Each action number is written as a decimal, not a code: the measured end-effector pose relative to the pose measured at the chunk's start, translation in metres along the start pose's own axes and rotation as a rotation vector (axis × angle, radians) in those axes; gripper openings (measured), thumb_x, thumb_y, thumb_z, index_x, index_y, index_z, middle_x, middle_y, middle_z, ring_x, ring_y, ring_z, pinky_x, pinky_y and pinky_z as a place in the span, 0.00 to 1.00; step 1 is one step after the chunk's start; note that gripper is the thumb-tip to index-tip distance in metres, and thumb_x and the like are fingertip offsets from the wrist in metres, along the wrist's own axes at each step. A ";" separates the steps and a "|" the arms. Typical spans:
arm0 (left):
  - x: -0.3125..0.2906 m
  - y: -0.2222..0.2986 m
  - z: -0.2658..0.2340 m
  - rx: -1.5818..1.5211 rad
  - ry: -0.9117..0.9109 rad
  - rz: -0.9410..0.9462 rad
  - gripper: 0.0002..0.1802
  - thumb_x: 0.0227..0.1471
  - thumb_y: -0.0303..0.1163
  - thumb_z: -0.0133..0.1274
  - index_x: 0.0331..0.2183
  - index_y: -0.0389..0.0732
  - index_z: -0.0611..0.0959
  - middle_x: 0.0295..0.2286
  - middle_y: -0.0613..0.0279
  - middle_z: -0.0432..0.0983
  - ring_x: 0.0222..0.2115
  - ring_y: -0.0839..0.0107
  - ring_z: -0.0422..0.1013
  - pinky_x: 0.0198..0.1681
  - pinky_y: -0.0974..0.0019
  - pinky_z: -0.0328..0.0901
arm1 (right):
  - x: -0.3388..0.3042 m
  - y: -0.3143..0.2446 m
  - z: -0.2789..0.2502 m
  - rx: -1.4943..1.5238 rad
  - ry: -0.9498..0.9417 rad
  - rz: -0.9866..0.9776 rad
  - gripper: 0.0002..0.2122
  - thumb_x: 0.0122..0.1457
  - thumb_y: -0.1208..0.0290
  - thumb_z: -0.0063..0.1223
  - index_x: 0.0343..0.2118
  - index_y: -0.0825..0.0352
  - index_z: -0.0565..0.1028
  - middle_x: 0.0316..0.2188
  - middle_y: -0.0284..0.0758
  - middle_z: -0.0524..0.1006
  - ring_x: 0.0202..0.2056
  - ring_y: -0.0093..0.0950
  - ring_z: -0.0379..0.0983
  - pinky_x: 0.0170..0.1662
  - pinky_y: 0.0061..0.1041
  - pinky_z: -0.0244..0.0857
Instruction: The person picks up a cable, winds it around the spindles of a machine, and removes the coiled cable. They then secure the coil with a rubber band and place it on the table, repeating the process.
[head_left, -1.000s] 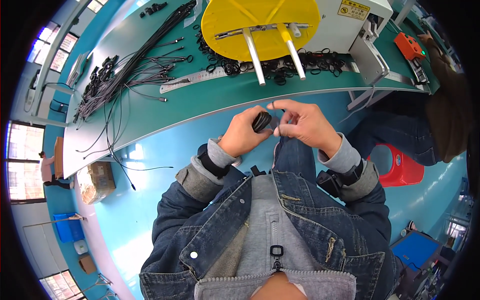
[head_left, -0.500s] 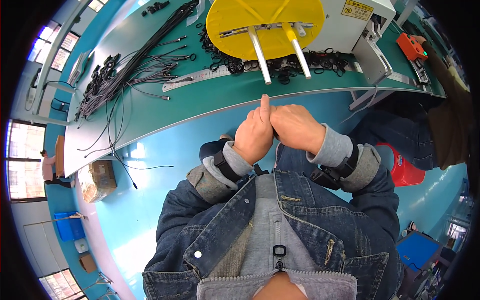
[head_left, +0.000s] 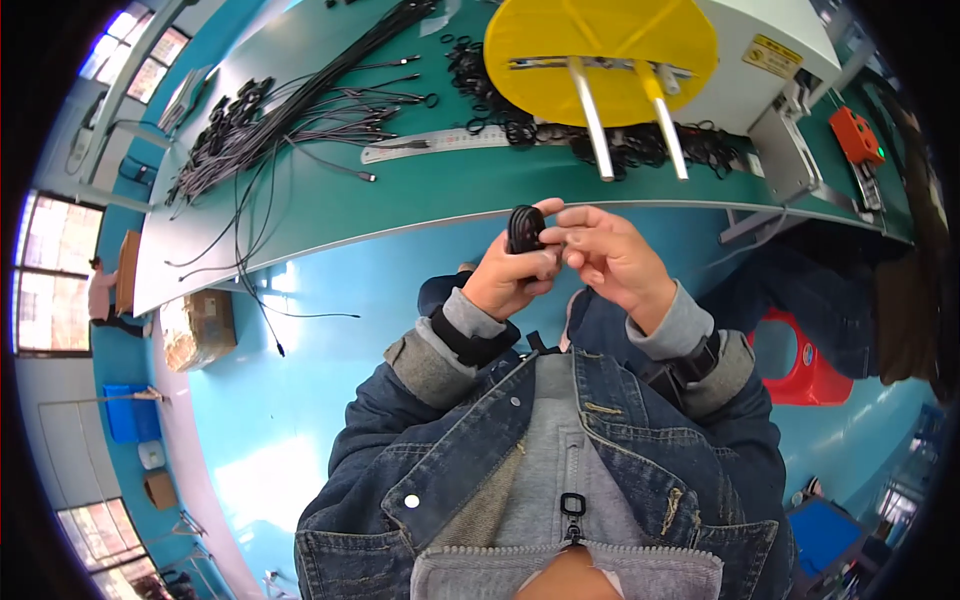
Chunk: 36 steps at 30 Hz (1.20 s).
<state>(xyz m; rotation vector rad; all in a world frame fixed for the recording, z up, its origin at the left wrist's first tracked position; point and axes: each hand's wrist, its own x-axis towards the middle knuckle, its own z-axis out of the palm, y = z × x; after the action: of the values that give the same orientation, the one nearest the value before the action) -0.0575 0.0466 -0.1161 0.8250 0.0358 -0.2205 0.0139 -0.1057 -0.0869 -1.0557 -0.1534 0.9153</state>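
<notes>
My left hand [head_left: 512, 276] grips a small coil of black cable [head_left: 524, 228], held upright in front of my chest. My right hand [head_left: 610, 256] meets it from the right, fingertips pinching the coil's right side near the left thumb. Both hands hover just below the near edge of the green workbench [head_left: 330, 205]. On the bench above them stands a yellow disc [head_left: 600, 48] with two pale rods [head_left: 592, 117] sticking out toward me.
Long black cables [head_left: 290, 120] lie in bundles across the bench's left half, some hanging over its edge. A metal ruler [head_left: 440, 146] and black rings [head_left: 620, 140] lie near the disc. A white machine [head_left: 770, 60], an orange box [head_left: 858, 135], a red stool [head_left: 800, 360], a cardboard box [head_left: 198, 328].
The hands were closed together with a finger pointing up half a second ago; now they have parted slightly and the black coil shows again between them, a little higher.
</notes>
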 end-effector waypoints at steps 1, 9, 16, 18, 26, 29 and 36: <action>-0.002 0.003 -0.004 0.001 0.012 0.013 0.27 0.47 0.32 0.51 0.50 0.40 0.64 0.29 0.60 0.68 0.22 0.71 0.61 0.19 0.72 0.57 | 0.000 0.003 0.001 0.226 0.064 0.035 0.06 0.52 0.74 0.49 0.32 0.67 0.68 0.25 0.31 0.73 0.19 0.15 0.64 0.17 0.12 0.53; -0.034 0.035 -0.030 -0.558 0.004 0.006 0.29 0.50 0.41 0.43 0.51 0.35 0.61 0.34 0.57 0.66 0.27 0.72 0.59 0.21 0.76 0.54 | 0.003 0.033 -0.035 0.133 0.064 0.205 0.02 0.53 0.74 0.45 0.30 0.64 0.67 0.22 0.29 0.68 0.17 0.16 0.60 0.16 0.13 0.50; -0.062 0.083 -0.079 -0.109 0.135 -0.232 0.22 0.49 0.37 0.44 0.41 0.30 0.69 0.30 0.53 0.71 0.26 0.70 0.66 0.26 0.73 0.62 | -0.013 0.062 -0.076 0.121 0.237 0.340 0.02 0.52 0.74 0.44 0.29 0.63 0.67 0.19 0.29 0.68 0.17 0.18 0.59 0.16 0.15 0.50; -0.056 0.180 -0.102 0.139 0.157 0.199 0.20 0.50 0.37 0.44 0.38 0.29 0.69 0.32 0.47 0.70 0.30 0.65 0.68 0.30 0.69 0.64 | -0.010 0.065 -0.077 0.112 0.238 0.345 0.02 0.52 0.74 0.44 0.29 0.63 0.67 0.19 0.29 0.68 0.17 0.18 0.60 0.16 0.15 0.50; -0.032 0.347 -0.292 1.793 1.320 0.488 0.16 0.45 0.35 0.49 0.35 0.36 0.78 0.33 0.48 0.74 0.36 0.53 0.70 0.42 0.60 0.64 | 0.011 0.071 -0.068 0.140 0.247 0.375 0.03 0.53 0.75 0.43 0.30 0.66 0.68 0.19 0.31 0.69 0.17 0.19 0.61 0.17 0.17 0.52; -0.001 0.324 -0.298 1.798 1.322 0.448 0.15 0.44 0.35 0.50 0.36 0.40 0.78 0.33 0.49 0.74 0.36 0.53 0.70 0.42 0.58 0.64 | 0.012 0.071 -0.073 0.111 0.278 0.380 0.03 0.54 0.75 0.43 0.30 0.66 0.68 0.19 0.31 0.69 0.16 0.19 0.61 0.17 0.17 0.52; 0.062 0.325 -0.308 2.158 1.043 0.296 0.13 0.45 0.36 0.50 0.36 0.47 0.79 0.35 0.55 0.73 0.37 0.55 0.69 0.39 0.55 0.64 | 0.018 0.075 -0.080 0.123 0.385 0.422 0.03 0.53 0.75 0.44 0.30 0.66 0.69 0.19 0.32 0.70 0.16 0.20 0.62 0.17 0.18 0.54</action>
<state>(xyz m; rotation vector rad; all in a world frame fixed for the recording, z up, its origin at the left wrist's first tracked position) 0.0873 0.4749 -0.0970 2.9869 0.7518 0.6719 0.0237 -0.1342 -0.1945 -1.1491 0.4562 1.0612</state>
